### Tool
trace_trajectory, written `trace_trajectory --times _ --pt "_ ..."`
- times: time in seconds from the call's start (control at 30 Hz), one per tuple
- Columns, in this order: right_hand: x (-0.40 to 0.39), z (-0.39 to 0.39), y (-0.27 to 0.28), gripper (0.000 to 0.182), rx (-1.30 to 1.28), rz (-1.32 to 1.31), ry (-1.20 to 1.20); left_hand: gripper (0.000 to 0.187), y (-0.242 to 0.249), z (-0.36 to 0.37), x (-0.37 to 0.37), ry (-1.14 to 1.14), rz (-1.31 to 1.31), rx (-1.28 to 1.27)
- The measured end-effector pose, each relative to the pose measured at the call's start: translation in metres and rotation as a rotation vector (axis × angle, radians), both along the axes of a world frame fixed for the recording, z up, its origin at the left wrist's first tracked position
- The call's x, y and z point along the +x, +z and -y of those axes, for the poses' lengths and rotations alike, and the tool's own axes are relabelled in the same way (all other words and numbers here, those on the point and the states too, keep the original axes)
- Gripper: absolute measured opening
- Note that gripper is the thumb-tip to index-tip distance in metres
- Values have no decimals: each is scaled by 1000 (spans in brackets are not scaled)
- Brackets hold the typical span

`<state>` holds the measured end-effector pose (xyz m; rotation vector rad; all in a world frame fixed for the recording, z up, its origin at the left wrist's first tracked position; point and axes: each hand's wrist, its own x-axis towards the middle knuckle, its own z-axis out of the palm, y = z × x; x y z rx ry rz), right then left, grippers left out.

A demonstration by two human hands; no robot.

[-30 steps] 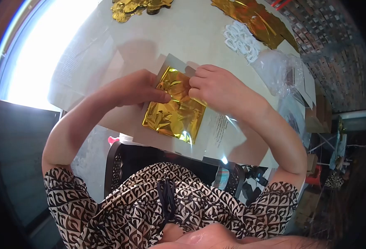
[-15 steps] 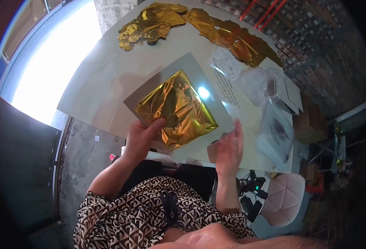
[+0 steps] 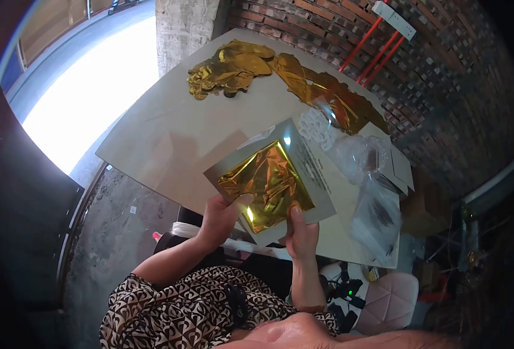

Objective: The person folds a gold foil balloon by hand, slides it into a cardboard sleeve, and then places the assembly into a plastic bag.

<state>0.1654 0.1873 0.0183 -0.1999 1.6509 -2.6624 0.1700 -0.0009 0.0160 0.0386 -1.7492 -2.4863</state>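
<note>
A folded piece of crinkled gold foil (image 3: 271, 180) lies flat against a grey square card (image 3: 322, 209), tilted toward me above the table's near edge. My left hand (image 3: 217, 224) grips its lower left side, thumb on the front and the other fingers hidden behind. On the lower right edge my right hand (image 3: 302, 237) pinches it too, with the thumb pressed on the foil's corner. Small lines of dark print (image 3: 315, 168) show along the card's right side.
Spread gold foil pieces (image 3: 234, 67) lie along the far side of the table (image 3: 146, 154). At the right are white curly pieces (image 3: 318, 129), clear plastic bags (image 3: 376, 218) and white cards (image 3: 398, 168). A pink chair (image 3: 392, 299) stands at the lower right, near a brick wall.
My right hand, held apart with spread fingers before, has closed on the card's lower right edge. The view has tilted up, showing more of the wall.
</note>
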Motion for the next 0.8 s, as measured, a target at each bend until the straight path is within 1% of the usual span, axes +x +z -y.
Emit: trace_trajectory --times 0.07,0.13,0.17,0.23,0.27,0.33,0.53,0.7,0.77,0.8 --pt "1 2 -4 54 0 6 16 23 3 1 -1 -1 -16 15" --pt "2 1 -11 54 58 -26 -61 24 11 3 2 -35 53 -50" --pt "3 0 -12 54 59 -23 -54 24 9 3 1 -29 56 -49" --pt "3 -3 -13 54 197 -74 -126 24 1 4 -2 -65 69 -27" --pt "4 -2 -12 54 193 -77 -118 24 2 5 -2 -57 67 -30" --pt "8 0 -9 44 175 -110 -158 25 5 5 0 -56 96 -55" --pt "15 -3 -10 43 190 -169 -121 25 15 -5 7 -31 -23 36" --pt "22 -6 -11 43 171 -150 -149 27 15 -8 9 -90 -3 80" --pt "24 -7 -9 44 149 -119 -157 26 12 -9 10 -93 22 21" --pt "29 -8 -10 43 209 -122 -179 26 9 -10 14 -97 37 21"
